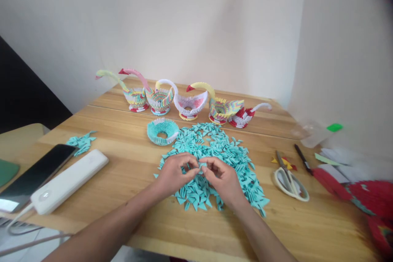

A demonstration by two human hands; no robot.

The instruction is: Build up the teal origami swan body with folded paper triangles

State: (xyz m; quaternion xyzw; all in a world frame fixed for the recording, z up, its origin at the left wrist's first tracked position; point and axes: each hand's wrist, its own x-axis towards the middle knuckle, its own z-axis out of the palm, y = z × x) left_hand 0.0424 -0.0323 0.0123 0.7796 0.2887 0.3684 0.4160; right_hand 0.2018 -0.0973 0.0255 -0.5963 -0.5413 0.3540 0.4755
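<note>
Turquoise small paper piece [202,166] at centre, clamped between fingertips of left hand [178,173] and right hand [225,180]. Loose heap of turquoise folded-paper triangles [196,198] under hands. White-handled scissors [291,184] at three o'clock. Turquoise-and-white ring-shaped paper bowl [152,133] at ten o'clock. Farther, multicoloured paper swans [190,102] in row, twelve o'clock.

There are five origami swans [198,101], one turquoise origami bowl [162,126], two heaps of turquoise paper triangles [227,159], one smartphone [37,174], one power bank [69,182], one pair of scissors [290,181] and one pen [302,159]. One blurred, green-capped bottle [319,135], probably.
</note>
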